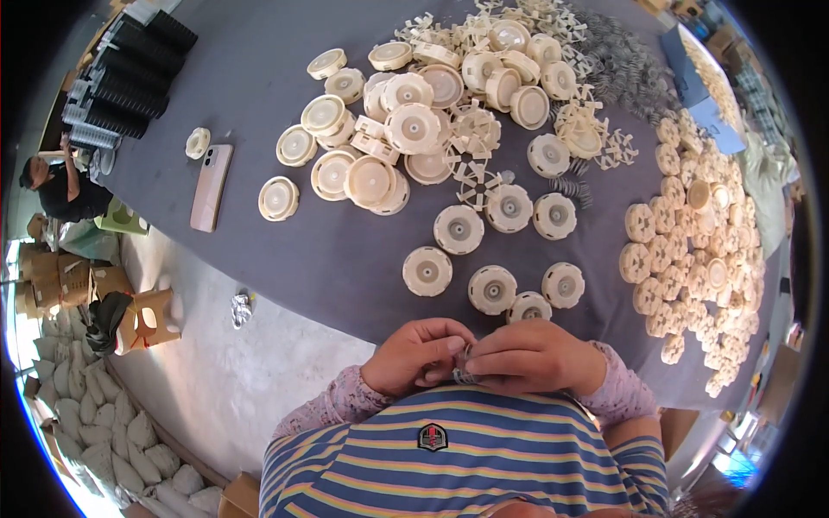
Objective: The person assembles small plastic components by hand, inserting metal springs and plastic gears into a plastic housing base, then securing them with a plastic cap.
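My left hand (413,352) and my right hand (537,352) meet close to my body at the table's near edge. Their fingers pinch a small grey metal coil spring (465,376), mostly covered by the fingertips. Just beyond them, several round cream plastic caps (492,289) lie singly, each with a grey centre. One cap (528,307) is nearest my right hand. Farther back, more cream caps (410,129) are heaped, with claw-shaped plastic pieces (475,180) among them. A tangle of grey springs (617,65) sits at the far right.
Many ribbed cream discs (673,259) cover the right side of the grey-covered table (285,268). A blue box (704,86) stands behind them. A phone (211,188) and a lone cap (198,142) lie left. Black stacks (129,73) and another person (65,186) are far left.
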The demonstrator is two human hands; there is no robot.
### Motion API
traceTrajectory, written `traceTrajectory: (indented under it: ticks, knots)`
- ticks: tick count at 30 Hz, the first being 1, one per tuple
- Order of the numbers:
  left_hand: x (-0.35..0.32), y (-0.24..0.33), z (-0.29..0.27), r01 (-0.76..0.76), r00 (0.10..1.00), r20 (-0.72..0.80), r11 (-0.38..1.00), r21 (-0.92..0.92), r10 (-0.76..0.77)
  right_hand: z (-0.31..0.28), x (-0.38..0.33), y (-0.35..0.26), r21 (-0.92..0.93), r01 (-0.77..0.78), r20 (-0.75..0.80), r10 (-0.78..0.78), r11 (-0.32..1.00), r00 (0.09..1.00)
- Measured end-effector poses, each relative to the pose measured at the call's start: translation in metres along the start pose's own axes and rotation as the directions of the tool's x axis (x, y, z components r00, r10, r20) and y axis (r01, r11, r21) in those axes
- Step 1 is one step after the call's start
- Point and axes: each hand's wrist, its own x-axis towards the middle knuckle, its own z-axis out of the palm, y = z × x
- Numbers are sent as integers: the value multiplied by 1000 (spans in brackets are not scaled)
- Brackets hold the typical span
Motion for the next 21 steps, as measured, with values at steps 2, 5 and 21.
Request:
traceTrajectory:
  ticks: [2,5,21]
  knots:
    - [-7,3,3,50,998,-45,994,97,-46,-3,16,-6,-23,47,105,-44,999,993]
    - [-8,0,-6,107,994,-36,975,194,-102,1,31,-6,-85,176,224,-154,981,963]
    - [-4,4,-15,-77,994,79,997,-10,78,19,20,16,-206,-8,-292,-54,978,955]
